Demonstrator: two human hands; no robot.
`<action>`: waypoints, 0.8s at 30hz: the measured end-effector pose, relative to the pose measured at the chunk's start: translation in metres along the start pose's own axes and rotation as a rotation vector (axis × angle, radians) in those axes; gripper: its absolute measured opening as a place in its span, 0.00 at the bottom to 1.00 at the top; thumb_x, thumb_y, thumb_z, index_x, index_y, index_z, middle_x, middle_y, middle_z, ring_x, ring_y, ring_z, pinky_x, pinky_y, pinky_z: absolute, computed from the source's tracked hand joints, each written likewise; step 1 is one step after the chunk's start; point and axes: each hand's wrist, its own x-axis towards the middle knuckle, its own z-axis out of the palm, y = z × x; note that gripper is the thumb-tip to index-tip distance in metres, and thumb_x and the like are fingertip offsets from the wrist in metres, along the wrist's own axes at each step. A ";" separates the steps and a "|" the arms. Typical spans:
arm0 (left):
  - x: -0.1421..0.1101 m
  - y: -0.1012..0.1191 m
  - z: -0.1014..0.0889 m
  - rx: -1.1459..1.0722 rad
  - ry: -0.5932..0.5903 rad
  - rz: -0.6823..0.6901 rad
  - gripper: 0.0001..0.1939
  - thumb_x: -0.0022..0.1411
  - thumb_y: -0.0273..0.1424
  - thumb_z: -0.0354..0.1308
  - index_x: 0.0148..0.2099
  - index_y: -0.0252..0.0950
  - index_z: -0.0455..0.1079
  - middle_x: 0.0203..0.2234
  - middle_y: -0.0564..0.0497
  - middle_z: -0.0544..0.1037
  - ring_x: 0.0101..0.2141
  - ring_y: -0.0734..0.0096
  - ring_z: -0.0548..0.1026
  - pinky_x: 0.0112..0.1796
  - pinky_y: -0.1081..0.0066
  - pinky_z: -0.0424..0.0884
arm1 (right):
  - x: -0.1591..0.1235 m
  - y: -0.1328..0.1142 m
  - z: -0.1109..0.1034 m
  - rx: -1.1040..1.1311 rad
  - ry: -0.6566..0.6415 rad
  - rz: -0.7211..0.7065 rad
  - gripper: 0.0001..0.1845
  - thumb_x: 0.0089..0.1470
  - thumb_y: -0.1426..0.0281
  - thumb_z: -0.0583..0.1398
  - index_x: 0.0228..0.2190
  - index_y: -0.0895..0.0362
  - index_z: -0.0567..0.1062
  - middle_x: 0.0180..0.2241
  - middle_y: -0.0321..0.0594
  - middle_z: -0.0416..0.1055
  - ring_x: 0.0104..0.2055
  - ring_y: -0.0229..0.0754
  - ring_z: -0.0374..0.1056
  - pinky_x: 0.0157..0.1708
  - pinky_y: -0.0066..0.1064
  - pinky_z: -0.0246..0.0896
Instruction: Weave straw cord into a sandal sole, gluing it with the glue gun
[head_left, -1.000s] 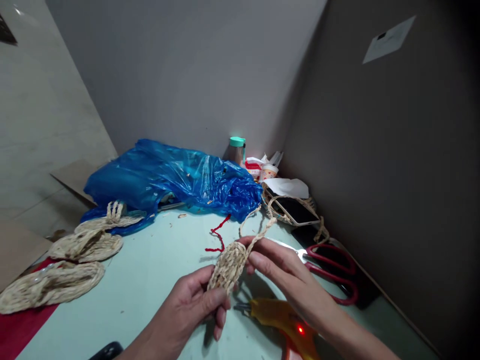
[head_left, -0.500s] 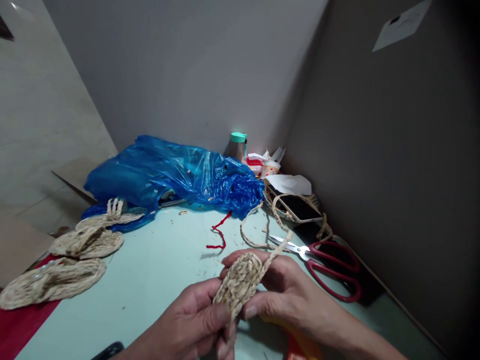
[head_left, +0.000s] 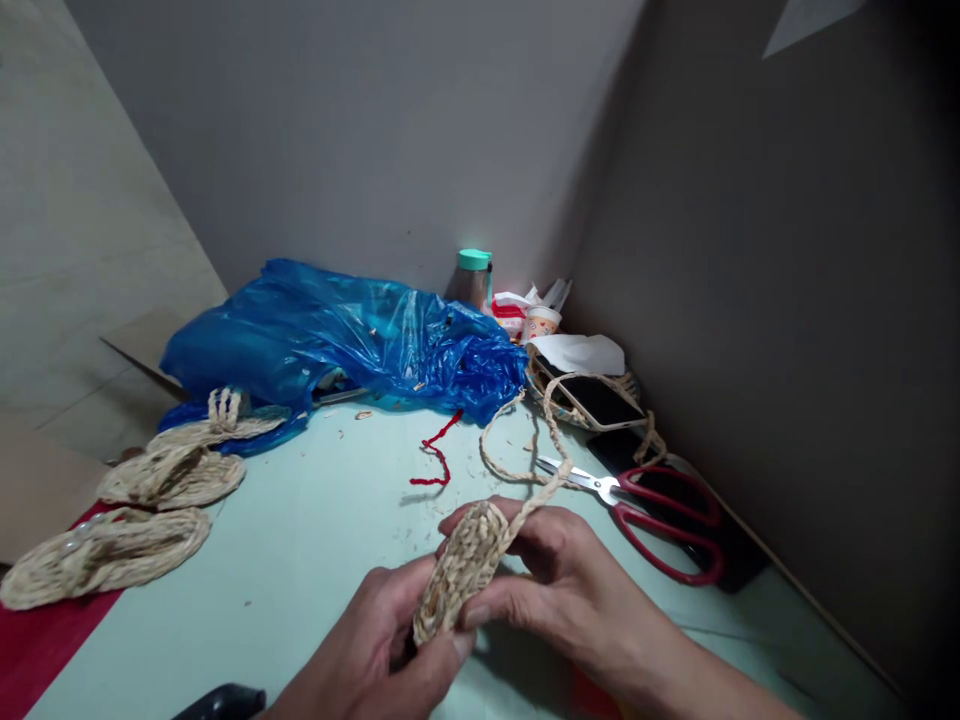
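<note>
Both hands hold a small oval piece of woven straw (head_left: 461, 565) above the pale green table (head_left: 315, 540). My left hand (head_left: 382, 650) pinches its near end between thumb and fingers. My right hand (head_left: 544, 580) wraps round its far side, fingers curled behind it. A braided straw cord (head_left: 536, 450) trails from the woven piece across the table toward the back right.
Red-handled scissors (head_left: 652, 520) lie right of my hands. A blue plastic bag (head_left: 337, 340) fills the back. Three woven straw soles (head_left: 142, 500) lie at left. A phone in a straw basket (head_left: 592, 400), cups, a green-lidded bottle (head_left: 474, 275) and red thread (head_left: 435, 455) sit behind.
My right hand has slid from pinching the cord to gripping the woven piece's side, and both hands have come lower and nearer. The yellow tool under my hands is now hidden.
</note>
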 end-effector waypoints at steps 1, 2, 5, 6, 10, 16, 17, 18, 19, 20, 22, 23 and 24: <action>0.000 0.000 -0.001 0.001 -0.005 -0.022 0.14 0.58 0.45 0.63 0.34 0.40 0.75 0.18 0.55 0.64 0.22 0.69 0.62 0.23 0.70 0.62 | -0.001 0.001 -0.001 -0.025 -0.004 -0.004 0.10 0.57 0.62 0.66 0.32 0.57 0.78 0.33 0.36 0.74 0.38 0.42 0.69 0.41 0.30 0.64; 0.000 -0.001 -0.002 -0.006 -0.017 -0.054 0.15 0.58 0.45 0.63 0.36 0.39 0.75 0.18 0.56 0.64 0.21 0.72 0.61 0.22 0.72 0.61 | -0.001 0.002 -0.002 -0.055 0.003 -0.002 0.10 0.57 0.62 0.67 0.34 0.56 0.79 0.35 0.36 0.75 0.40 0.42 0.69 0.43 0.30 0.64; 0.000 0.000 -0.007 -0.138 -0.104 -0.185 0.17 0.60 0.45 0.61 0.39 0.35 0.74 0.15 0.58 0.64 0.15 0.78 0.56 0.17 0.76 0.52 | -0.004 0.001 -0.007 -0.107 0.043 0.039 0.20 0.51 0.63 0.71 0.46 0.52 0.79 0.47 0.36 0.74 0.51 0.45 0.68 0.52 0.31 0.61; -0.001 0.000 -0.008 -0.206 -0.143 -0.213 0.17 0.60 0.44 0.61 0.38 0.34 0.73 0.14 0.59 0.64 0.14 0.79 0.55 0.16 0.77 0.50 | -0.004 0.000 -0.009 -0.088 0.046 0.041 0.24 0.52 0.62 0.71 0.50 0.50 0.77 0.49 0.37 0.74 0.54 0.45 0.67 0.53 0.32 0.60; 0.000 0.000 -0.009 -0.415 -0.254 -0.207 0.18 0.57 0.42 0.57 0.30 0.30 0.75 0.12 0.54 0.65 0.12 0.79 0.55 0.15 0.74 0.43 | -0.003 -0.004 -0.014 0.017 0.048 -0.022 0.16 0.63 0.58 0.61 0.48 0.54 0.77 0.43 0.40 0.74 0.44 0.42 0.69 0.45 0.30 0.63; 0.008 -0.001 -0.009 -0.336 -0.221 -0.180 0.27 0.59 0.48 0.58 0.45 0.28 0.77 0.25 0.44 0.77 0.21 0.70 0.71 0.22 0.74 0.63 | 0.001 -0.002 -0.011 -0.056 0.144 -0.021 0.16 0.64 0.60 0.60 0.32 0.58 0.76 0.28 0.36 0.71 0.32 0.37 0.66 0.35 0.28 0.61; 0.009 0.000 -0.009 -0.298 -0.188 -0.121 0.26 0.60 0.48 0.59 0.48 0.30 0.75 0.29 0.44 0.78 0.25 0.67 0.74 0.26 0.71 0.68 | 0.002 -0.001 -0.011 -0.059 0.159 -0.016 0.15 0.64 0.59 0.60 0.32 0.58 0.76 0.29 0.36 0.71 0.32 0.37 0.66 0.34 0.28 0.61; 0.010 0.000 -0.008 -0.250 -0.135 -0.057 0.25 0.60 0.47 0.60 0.50 0.33 0.74 0.32 0.45 0.78 0.29 0.65 0.76 0.30 0.69 0.71 | 0.002 0.002 -0.010 -0.071 0.172 -0.011 0.15 0.63 0.59 0.61 0.33 0.58 0.76 0.29 0.37 0.71 0.31 0.37 0.65 0.34 0.28 0.61; 0.010 0.001 -0.008 -0.188 -0.061 0.007 0.22 0.61 0.46 0.62 0.50 0.34 0.74 0.34 0.46 0.78 0.32 0.65 0.77 0.34 0.69 0.72 | 0.002 0.004 -0.010 -0.090 0.180 -0.005 0.15 0.62 0.58 0.62 0.33 0.59 0.76 0.29 0.37 0.71 0.31 0.37 0.65 0.33 0.27 0.60; 0.010 0.002 -0.008 -0.121 0.025 0.058 0.19 0.62 0.43 0.62 0.49 0.36 0.74 0.36 0.47 0.78 0.35 0.65 0.77 0.38 0.69 0.72 | 0.002 0.008 -0.009 -0.108 0.181 0.000 0.16 0.61 0.58 0.63 0.33 0.59 0.76 0.28 0.36 0.70 0.30 0.36 0.63 0.32 0.27 0.59; 0.010 0.002 -0.008 0.010 0.148 0.118 0.15 0.63 0.41 0.63 0.47 0.37 0.75 0.36 0.49 0.79 0.39 0.66 0.77 0.41 0.72 0.71 | 0.001 0.015 -0.008 -0.121 0.173 0.015 0.17 0.61 0.57 0.63 0.32 0.59 0.76 0.26 0.34 0.68 0.28 0.34 0.60 0.28 0.26 0.55; 0.009 0.001 -0.008 0.073 0.173 0.138 0.14 0.64 0.41 0.62 0.46 0.38 0.75 0.36 0.50 0.79 0.39 0.66 0.77 0.41 0.72 0.71 | 0.001 0.018 -0.008 -0.119 0.166 0.021 0.17 0.61 0.56 0.63 0.32 0.59 0.76 0.25 0.33 0.67 0.26 0.33 0.58 0.27 0.25 0.53; 0.008 0.001 -0.008 0.136 0.174 0.161 0.13 0.65 0.40 0.60 0.45 0.38 0.76 0.35 0.50 0.80 0.38 0.66 0.77 0.40 0.73 0.71 | 0.001 0.020 -0.007 -0.117 0.154 0.026 0.17 0.61 0.56 0.63 0.32 0.58 0.75 0.24 0.32 0.66 0.26 0.33 0.57 0.26 0.25 0.52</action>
